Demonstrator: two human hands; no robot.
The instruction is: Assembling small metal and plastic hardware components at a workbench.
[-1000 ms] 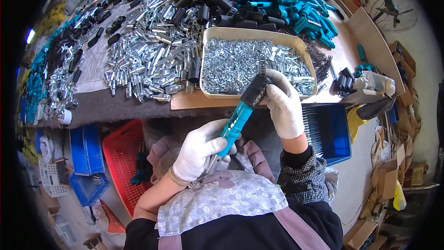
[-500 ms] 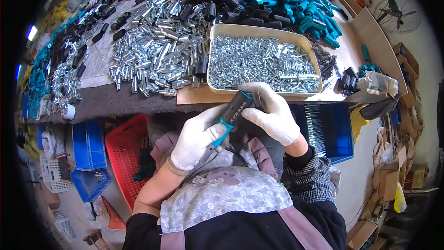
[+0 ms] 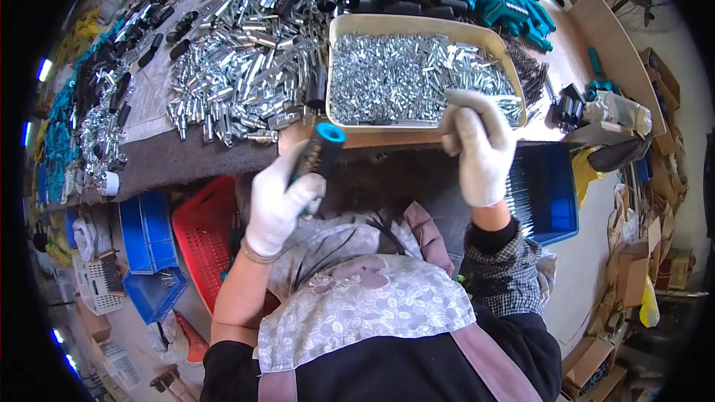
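Here, the teal-ended black tube (image 3: 320, 153) juts from the left hand's closed grip (image 3: 275, 205).

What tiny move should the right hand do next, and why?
Maybe the right hand should pinch from the small metal pieces in the tray: it's over the front edge, and the left hand holds the black-and-teal tool. I can't tell whether the right is empty.

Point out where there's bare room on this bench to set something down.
Bare tabletop shows between the teal handles and the wooden side board; a strip of pale cloth lies exposed between silver parts and black pieces. The middle is crowded, the tray by the right hand covered in parts.
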